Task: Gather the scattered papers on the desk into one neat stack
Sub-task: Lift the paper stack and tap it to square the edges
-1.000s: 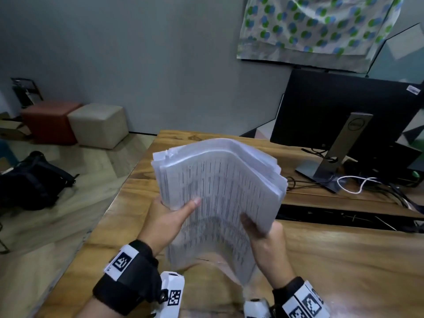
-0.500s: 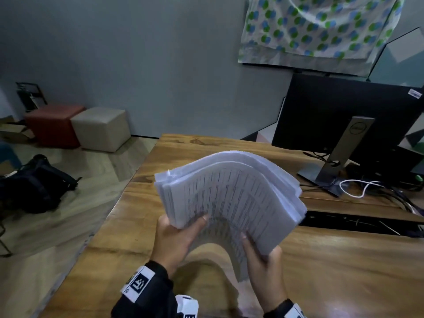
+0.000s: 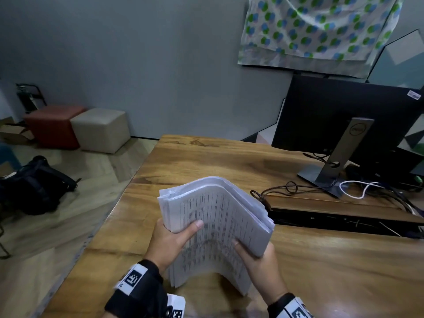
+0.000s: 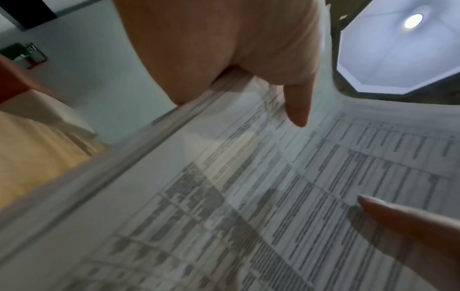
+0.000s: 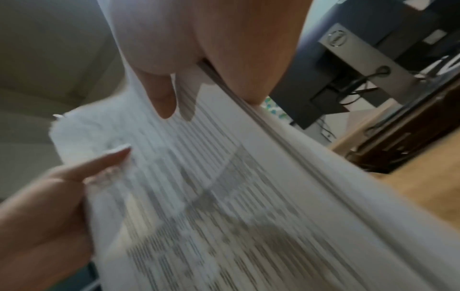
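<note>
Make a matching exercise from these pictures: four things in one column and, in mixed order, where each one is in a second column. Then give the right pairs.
Things
1. stack of papers
2. monitor
3. black bag
4. spotted cloth

Places
A. hanging on the wall
B. lying on the floor
C. standing at the far right of the desk
D. gripped by the left hand and the right hand

Pairs: 1-D, 2-C, 3-B, 4-A

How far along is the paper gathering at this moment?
Gathering looks done: no loose sheets show on the desk. In hand: the left hand and right hand grip one bent stack of papers on edge. Left: square its uneven edges and lay it flat.
</note>
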The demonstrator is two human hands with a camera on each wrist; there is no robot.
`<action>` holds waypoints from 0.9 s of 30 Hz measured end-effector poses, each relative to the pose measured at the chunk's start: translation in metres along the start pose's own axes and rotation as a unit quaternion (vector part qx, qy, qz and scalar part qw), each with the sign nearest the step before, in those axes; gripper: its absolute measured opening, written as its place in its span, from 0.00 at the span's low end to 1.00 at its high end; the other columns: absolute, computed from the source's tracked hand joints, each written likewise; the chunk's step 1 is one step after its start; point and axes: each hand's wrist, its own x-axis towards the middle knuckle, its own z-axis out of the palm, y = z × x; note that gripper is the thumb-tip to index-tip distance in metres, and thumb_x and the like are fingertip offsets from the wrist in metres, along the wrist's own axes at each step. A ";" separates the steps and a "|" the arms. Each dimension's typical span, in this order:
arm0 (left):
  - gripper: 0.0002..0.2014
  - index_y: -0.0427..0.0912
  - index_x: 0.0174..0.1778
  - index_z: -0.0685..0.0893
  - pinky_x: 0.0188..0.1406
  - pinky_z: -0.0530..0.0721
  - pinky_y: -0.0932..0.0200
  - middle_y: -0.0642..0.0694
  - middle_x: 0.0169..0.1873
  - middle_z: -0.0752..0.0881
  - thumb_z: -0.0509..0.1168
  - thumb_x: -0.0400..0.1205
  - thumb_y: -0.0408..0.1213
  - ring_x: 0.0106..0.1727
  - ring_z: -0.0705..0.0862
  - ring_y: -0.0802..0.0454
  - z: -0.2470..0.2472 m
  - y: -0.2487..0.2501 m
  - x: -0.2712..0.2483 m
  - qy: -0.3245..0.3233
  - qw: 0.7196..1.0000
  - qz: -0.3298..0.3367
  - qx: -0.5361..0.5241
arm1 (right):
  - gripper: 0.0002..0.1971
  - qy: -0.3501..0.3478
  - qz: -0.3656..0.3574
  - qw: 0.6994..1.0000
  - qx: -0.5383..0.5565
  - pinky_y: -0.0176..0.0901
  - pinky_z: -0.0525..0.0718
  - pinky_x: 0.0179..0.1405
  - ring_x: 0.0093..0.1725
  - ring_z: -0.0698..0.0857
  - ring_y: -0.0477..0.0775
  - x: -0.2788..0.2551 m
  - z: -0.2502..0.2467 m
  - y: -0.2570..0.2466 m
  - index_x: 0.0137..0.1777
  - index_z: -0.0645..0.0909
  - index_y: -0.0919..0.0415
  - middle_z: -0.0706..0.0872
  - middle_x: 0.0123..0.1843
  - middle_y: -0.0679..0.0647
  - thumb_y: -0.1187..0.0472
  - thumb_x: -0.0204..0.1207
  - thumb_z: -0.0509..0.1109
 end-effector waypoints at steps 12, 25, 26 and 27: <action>0.10 0.43 0.32 0.86 0.32 0.76 0.61 0.57 0.25 0.84 0.80 0.74 0.41 0.30 0.79 0.62 -0.013 0.090 0.021 -0.324 0.898 0.075 0.286 | 0.16 -0.351 0.007 0.920 -0.175 0.48 0.88 0.59 0.57 0.91 0.50 0.036 -0.078 -0.117 0.60 0.88 0.53 0.93 0.56 0.50 0.56 0.72 0.79; 0.46 0.53 0.62 0.82 0.44 0.91 0.57 0.45 0.56 0.93 0.88 0.47 0.56 0.52 0.93 0.49 -0.098 -0.009 -0.010 -0.047 0.990 -0.131 0.000 | 0.16 -0.142 0.166 0.966 0.137 0.44 0.92 0.42 0.52 0.92 0.65 0.015 -0.094 -0.008 0.59 0.84 0.70 0.93 0.54 0.67 0.77 0.71 0.68; 0.47 0.46 0.61 0.85 0.43 0.92 0.55 0.39 0.57 0.93 0.89 0.44 0.55 0.51 0.94 0.45 -0.096 -0.018 -0.011 -0.071 0.984 -0.156 -0.052 | 0.16 -0.140 0.184 0.959 0.161 0.49 0.93 0.43 0.53 0.92 0.68 0.015 -0.091 -0.004 0.59 0.83 0.72 0.91 0.56 0.70 0.76 0.71 0.69; 0.48 0.39 0.60 0.86 0.45 0.93 0.52 0.35 0.57 0.92 0.90 0.44 0.54 0.52 0.94 0.41 -0.092 -0.025 -0.011 -0.091 0.978 -0.172 -0.082 | 0.17 -0.137 0.190 0.956 0.178 0.53 0.93 0.45 0.52 0.92 0.70 0.016 -0.089 0.005 0.59 0.84 0.73 0.90 0.57 0.72 0.73 0.69 0.73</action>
